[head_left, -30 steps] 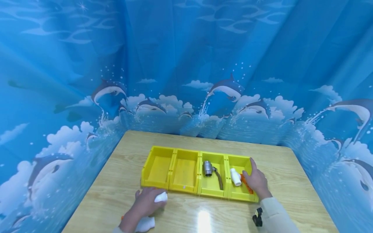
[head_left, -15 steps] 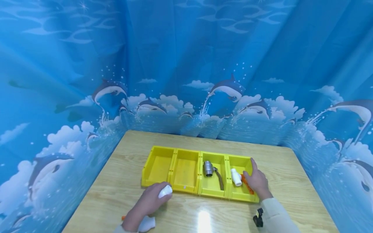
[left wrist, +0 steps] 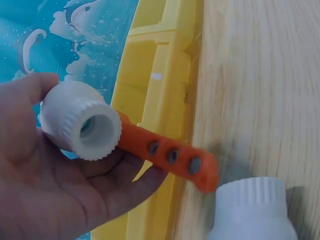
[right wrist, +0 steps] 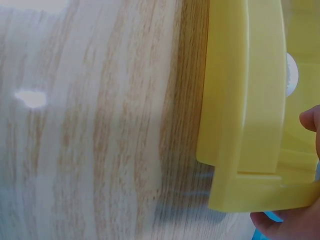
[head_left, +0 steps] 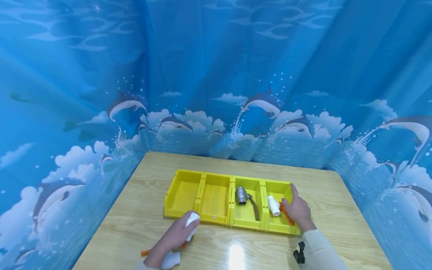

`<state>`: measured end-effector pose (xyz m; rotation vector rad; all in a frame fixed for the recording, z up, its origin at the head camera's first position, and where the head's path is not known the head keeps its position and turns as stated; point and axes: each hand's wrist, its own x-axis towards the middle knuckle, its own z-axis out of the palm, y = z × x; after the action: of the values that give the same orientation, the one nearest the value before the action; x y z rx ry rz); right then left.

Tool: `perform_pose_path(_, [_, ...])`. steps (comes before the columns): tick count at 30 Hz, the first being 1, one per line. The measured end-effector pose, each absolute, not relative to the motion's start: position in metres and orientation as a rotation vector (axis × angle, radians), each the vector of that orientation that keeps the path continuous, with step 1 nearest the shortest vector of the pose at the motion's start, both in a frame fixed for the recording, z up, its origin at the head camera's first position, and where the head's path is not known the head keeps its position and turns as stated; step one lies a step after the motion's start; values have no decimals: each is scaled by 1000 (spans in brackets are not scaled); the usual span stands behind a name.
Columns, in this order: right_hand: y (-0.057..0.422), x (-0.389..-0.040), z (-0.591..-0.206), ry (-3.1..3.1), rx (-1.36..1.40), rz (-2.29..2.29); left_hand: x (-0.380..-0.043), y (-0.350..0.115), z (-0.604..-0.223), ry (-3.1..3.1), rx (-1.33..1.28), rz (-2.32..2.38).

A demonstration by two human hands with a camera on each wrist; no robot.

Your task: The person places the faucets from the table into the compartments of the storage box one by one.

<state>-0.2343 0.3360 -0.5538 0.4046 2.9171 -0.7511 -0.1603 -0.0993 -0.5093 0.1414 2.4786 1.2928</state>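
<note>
My left hand (head_left: pixel 177 231) grips a white plastic ball valve with an orange lever (left wrist: pixel 167 152), just in front of the left bins. In the left wrist view the valve's round open end (left wrist: pixel 97 132) faces the camera. A second white valve (head_left: pixel 171 260) lies on the table, partly hidden under my left forearm. My right hand (head_left: pixel 299 210) holds the side wall of the rightmost yellow bin (head_left: pixel 281 227), thumb inside and other fingers outside. Inside that bin lies another white valve (head_left: pixel 273 206) with an orange lever (head_left: pixel 287 214).
Several yellow bins stand joined in a row on the wooden table (head_left: pixel 216 251). A metal ball valve (head_left: pixel 241 196) with a brownish lever lies in the bin left of the rightmost one. A small black object (head_left: pixel 299 252) sits by the right sleeve. A blue dolphin-print curtain (head_left: pixel 216 75) surrounds the table.
My left hand has risen slightly and moved right with the valve, which has turned so its orange lever shows below it. The right hand stays in place on the bin wall.
</note>
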Motion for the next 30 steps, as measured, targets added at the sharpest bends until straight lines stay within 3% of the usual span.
perform_pose_path(19, [336, -233, -551, 2933, 380, -748, -156, -104, -523, 1671, 65, 1814])
perform_pose_path(30, [337, -234, -554, 2933, 374, -759, -158, -100, -531, 1610, 143, 1924])
